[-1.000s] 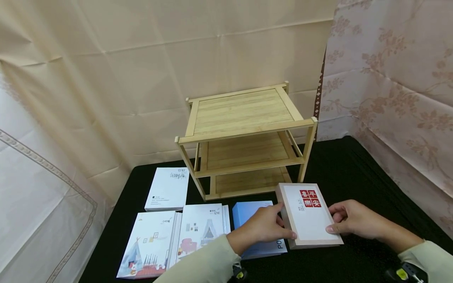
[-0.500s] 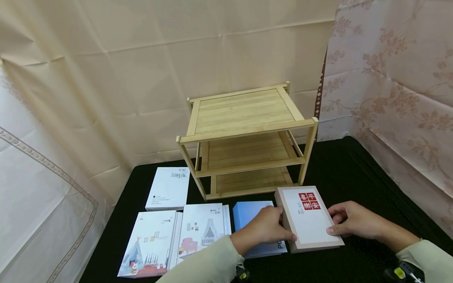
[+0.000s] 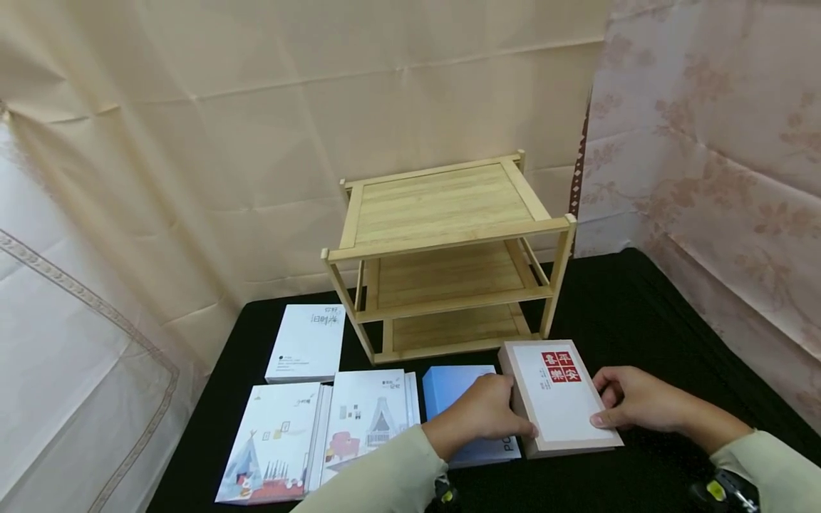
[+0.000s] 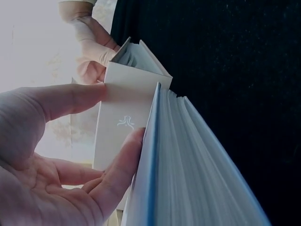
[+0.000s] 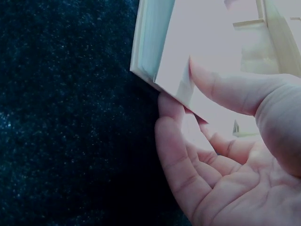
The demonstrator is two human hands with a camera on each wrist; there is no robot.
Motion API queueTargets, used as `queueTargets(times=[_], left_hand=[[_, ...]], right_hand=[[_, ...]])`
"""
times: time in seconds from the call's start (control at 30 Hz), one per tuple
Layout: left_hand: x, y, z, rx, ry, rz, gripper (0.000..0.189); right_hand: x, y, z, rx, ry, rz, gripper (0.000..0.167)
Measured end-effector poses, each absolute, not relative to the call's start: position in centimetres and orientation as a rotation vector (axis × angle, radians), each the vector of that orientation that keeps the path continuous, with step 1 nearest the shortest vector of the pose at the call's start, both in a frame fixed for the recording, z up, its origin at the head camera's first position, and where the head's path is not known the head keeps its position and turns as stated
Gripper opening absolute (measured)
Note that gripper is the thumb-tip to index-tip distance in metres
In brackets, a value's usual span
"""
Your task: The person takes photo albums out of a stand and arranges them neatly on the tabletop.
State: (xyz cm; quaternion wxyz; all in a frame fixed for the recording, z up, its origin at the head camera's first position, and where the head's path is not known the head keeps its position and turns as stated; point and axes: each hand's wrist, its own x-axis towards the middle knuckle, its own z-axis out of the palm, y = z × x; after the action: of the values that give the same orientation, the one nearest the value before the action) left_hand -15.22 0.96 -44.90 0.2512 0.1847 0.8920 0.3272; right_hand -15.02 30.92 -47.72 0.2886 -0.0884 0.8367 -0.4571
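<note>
A thick white photo album (image 3: 558,406) with a cream spine and red characters lies tilted slightly right of middle in the head view. My left hand (image 3: 482,410) is at its spine, thumb and fingertips touching that one face. In the left wrist view, a finger (image 4: 123,165) sits between the spine and a blue photo album (image 4: 148,183). My right hand (image 3: 631,399) pinches the opposite edge, thumb on the cover and fingers below the edge. The right wrist view shows this thumb (image 5: 225,89) against the bright cover. Left hand and sleeve partly hide the blue album.
A three-tier wooden shelf (image 3: 442,203) stands behind the albums. Left of the hands lie white albums with tent pictures (image 3: 272,442) and a plain white one (image 3: 306,342). Black cloth (image 3: 631,313) covers the table. Curtains (image 3: 398,107) hang behind and at both sides.
The red-lettered album's far end has shifted slightly nearer and the album lies a little lower. Both hands stay at its sides. The other albums and the shelf look unmoved.
</note>
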Motion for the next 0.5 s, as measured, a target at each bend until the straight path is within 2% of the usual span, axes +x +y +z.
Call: queueTargets(times=[0.5], left_hand=[[-14.97, 1.07, -44.94, 0.460, 2.427, 0.920, 0.057]], right_hand=[[-15.55, 30.95, -47.81, -0.195, 2.212, -1.158, 0.053]])
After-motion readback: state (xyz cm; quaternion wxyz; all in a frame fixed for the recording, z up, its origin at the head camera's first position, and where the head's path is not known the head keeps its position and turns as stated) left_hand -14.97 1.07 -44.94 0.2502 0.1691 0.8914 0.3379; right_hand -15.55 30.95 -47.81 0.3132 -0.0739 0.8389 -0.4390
